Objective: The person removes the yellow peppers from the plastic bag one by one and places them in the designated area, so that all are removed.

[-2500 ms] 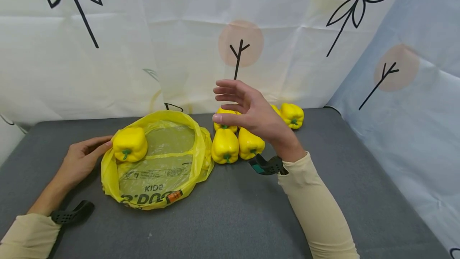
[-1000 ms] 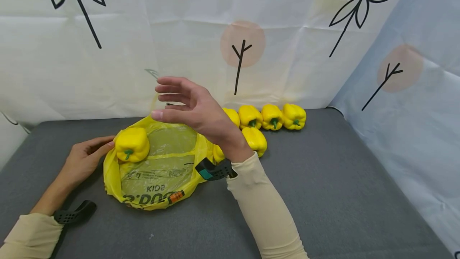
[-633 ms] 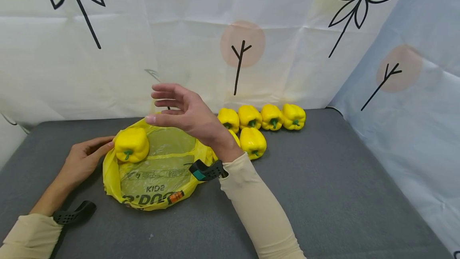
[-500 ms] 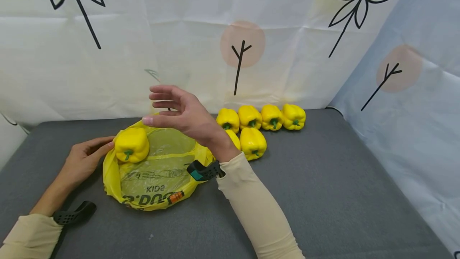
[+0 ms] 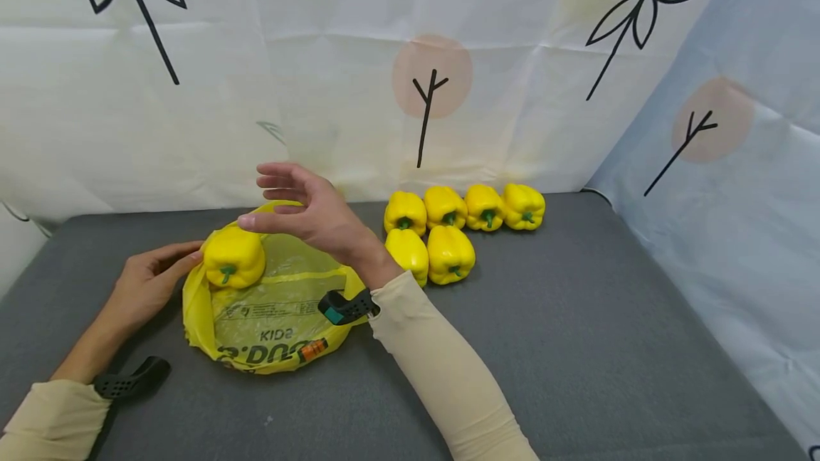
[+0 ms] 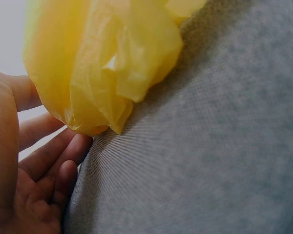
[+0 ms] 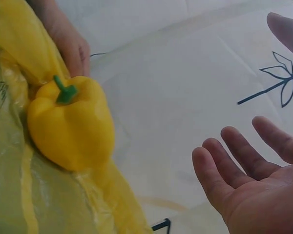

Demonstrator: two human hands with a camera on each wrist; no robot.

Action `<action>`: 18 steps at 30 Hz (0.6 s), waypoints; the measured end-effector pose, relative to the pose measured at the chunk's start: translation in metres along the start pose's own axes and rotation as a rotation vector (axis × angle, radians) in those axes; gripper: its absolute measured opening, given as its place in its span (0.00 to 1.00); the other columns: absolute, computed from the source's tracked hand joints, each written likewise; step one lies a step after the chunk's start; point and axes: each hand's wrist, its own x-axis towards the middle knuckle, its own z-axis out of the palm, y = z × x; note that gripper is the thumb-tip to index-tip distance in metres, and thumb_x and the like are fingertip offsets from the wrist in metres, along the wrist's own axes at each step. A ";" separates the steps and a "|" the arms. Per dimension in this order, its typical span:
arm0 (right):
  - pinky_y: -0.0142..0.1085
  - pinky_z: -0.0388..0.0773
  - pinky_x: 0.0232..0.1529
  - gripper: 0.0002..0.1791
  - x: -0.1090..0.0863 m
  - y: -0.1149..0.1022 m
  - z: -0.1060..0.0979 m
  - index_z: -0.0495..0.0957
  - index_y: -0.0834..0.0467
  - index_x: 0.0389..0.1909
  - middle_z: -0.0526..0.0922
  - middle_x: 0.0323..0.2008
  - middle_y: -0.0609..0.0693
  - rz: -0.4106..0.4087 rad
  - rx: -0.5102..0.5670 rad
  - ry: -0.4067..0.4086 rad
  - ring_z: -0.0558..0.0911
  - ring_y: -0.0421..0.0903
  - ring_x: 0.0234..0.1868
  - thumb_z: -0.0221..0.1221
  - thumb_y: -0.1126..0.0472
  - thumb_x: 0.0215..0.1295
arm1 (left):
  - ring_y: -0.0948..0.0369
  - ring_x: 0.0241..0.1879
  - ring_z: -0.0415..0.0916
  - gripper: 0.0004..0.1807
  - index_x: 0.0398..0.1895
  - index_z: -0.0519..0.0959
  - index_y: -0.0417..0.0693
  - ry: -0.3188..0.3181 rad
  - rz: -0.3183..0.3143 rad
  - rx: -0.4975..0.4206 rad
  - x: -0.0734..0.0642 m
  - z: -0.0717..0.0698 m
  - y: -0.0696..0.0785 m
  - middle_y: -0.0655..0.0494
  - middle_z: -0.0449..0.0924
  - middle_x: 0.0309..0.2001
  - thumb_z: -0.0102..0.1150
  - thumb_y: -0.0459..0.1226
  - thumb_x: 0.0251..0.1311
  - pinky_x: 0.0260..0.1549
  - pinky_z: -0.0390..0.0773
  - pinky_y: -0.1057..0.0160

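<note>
A yellow plastic bag (image 5: 275,333) with dark print lies on the grey surface, its mouth spread wide. One yellow bell pepper (image 5: 234,257) with a green stem rests at the bag's left inner side. My left hand (image 5: 149,283) pinches the bag's left rim beside that pepper. In the left wrist view, bag folds (image 6: 97,73) hide some fingertips. My right hand (image 5: 307,215) hovers over the bag's far part, fingers spread and thumb apart, holding nothing. From the right wrist view, the right hand (image 7: 259,180) is to the side of the bell pepper (image 7: 73,124), apart from it.
Several more yellow bell peppers (image 5: 451,255) stand in two rows to the right of the bag, near the back edge. A white printed cloth (image 5: 333,91) hangs behind the grey table (image 5: 576,347), with a bluish cloth (image 5: 756,219) at the right.
My right hand has moved left, from in front of the pepper rows to over the bag, and sinks slightly. The left hand, the bag and the pepper in it stay put.
</note>
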 end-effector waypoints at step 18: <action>0.33 0.68 0.66 0.39 0.012 0.049 0.018 0.65 0.47 0.75 0.69 0.68 0.37 0.143 -0.135 0.025 0.67 0.40 0.70 0.70 0.56 0.64 | 0.85 0.47 0.63 0.28 0.68 0.74 0.37 0.000 -0.001 -0.003 0.000 0.000 0.001 0.69 0.75 0.54 0.52 0.48 0.77 0.37 0.65 0.81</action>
